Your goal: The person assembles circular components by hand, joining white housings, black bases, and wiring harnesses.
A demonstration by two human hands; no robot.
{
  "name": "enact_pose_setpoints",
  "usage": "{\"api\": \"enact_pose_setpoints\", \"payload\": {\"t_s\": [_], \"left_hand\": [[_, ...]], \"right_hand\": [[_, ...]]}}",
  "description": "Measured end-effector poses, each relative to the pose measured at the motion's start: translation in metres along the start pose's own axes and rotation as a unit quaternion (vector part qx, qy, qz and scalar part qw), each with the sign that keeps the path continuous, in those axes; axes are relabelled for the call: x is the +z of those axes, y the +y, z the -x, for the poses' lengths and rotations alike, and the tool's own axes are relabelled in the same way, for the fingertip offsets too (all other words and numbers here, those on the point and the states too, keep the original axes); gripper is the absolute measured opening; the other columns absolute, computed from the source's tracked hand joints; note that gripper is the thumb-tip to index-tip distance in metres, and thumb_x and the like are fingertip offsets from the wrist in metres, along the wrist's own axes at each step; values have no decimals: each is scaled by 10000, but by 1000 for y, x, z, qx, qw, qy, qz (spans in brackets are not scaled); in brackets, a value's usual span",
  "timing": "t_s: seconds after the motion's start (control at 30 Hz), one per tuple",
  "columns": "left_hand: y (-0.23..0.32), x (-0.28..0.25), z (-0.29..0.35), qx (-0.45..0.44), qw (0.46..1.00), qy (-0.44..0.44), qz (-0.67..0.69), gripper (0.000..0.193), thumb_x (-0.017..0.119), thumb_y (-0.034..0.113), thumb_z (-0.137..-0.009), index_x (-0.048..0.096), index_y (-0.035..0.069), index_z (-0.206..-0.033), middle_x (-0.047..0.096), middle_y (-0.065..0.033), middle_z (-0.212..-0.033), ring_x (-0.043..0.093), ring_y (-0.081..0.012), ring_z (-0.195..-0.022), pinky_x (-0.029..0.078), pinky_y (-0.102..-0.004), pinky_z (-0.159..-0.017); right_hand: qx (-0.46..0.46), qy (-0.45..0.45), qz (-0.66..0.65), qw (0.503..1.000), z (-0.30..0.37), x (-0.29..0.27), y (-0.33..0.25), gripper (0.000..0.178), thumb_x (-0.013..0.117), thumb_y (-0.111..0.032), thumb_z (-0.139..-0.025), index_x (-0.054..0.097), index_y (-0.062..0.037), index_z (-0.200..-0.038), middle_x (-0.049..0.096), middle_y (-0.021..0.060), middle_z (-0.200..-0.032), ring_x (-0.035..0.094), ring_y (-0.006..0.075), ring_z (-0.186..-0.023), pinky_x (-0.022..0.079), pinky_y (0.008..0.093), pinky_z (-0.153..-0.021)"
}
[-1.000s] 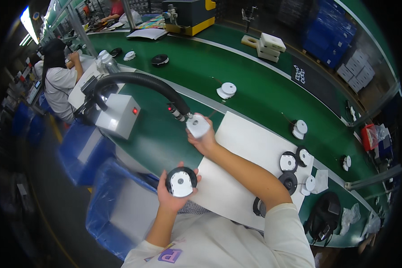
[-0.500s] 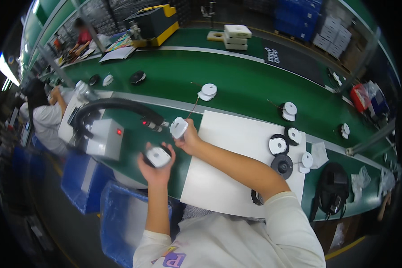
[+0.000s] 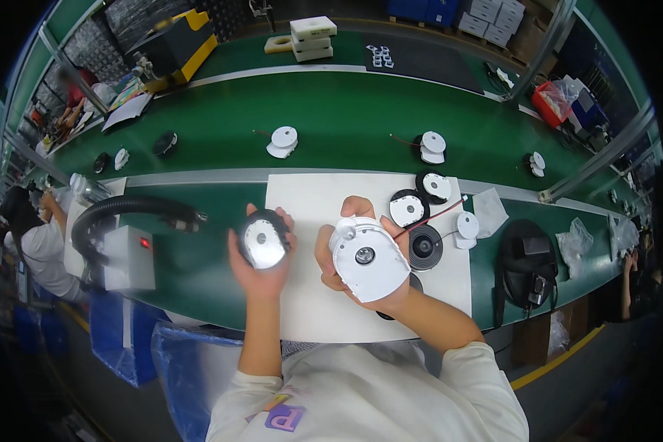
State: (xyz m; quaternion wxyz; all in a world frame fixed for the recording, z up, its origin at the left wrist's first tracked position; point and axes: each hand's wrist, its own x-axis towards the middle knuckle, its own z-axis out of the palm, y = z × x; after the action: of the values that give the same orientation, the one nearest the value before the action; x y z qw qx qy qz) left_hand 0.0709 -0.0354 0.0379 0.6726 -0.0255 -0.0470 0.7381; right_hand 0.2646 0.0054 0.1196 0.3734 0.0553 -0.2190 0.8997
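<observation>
My left hand is curled around a round disc part, white-faced with a black rim, over the edge of the white board. In my right hand is a white plastic housing, rounded, with a hole at its middle. It is raised near the camera with its face turned up. A thin red wire runs from behind the housing towards the upper right. On the board beyond lie black-and-white round parts, a grey ribbed disc and a white stacked part.
At left a black flexible hose arches over a white box with a red light. Several round parts, including a white one, sit along the green belt. A black backpack lies right. Blue bins stand below.
My right hand has drawn the white housing away from the hose tip, rightward and closer to the camera. My left hand still holds its disc part. The whole view has shifted.
</observation>
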Motion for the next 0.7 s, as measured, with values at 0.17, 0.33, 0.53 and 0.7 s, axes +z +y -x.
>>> {"api": "enact_pose_setpoints", "payload": {"t_s": [0.17, 0.33, 0.53, 0.7], "left_hand": [[-43, 37, 12, 42, 985, 37, -164, 648, 356, 615, -962, 401, 169, -1430, 524, -325, -1297, 559, -526, -1134, 409, -653, -990], [-72, 55, 24, 45, 964, -51, -258, 629, 294, 566, -1001, 446, 95, -1389, 546, -339, -1264, 602, -462, -1096, 489, -524, -958], [-89, 62, 36, 92, 898, -62, -426, 674, 229, 584, -999, 353, 72, -1419, 508, -228, -1321, 534, -290, -1196, 426, -421, -1022], [-92, 60, 38, 125, 832, -62, -536, 708, 308, 643, -967, 382, 77, -1387, 501, -235, -1325, 510, -312, -1229, 409, -436, -1049]], "right_hand": [[-61, 70, 158, 983, 8, -12, -7, 448, 246, -547, -1009, 413, -176, -1197, 545, 254, -816, 442, 221, -574, 365, 300, -469], [-195, 45, 389, 899, 15, -10, -23, 528, 413, -553, -985, 371, -76, -1208, 600, 149, -883, 591, 188, -777, 507, 328, -760], [-289, -24, 771, 567, 10, -9, -22, 468, 606, -473, -801, 578, -85, -1062, 510, 91, -827, 496, 235, -652, 395, 380, -620], [-323, -21, 851, 413, 7, -4, -9, 406, 628, -488, -732, 632, -148, -955, 450, 57, -804, 439, 214, -630, 262, 369, -591]]}}
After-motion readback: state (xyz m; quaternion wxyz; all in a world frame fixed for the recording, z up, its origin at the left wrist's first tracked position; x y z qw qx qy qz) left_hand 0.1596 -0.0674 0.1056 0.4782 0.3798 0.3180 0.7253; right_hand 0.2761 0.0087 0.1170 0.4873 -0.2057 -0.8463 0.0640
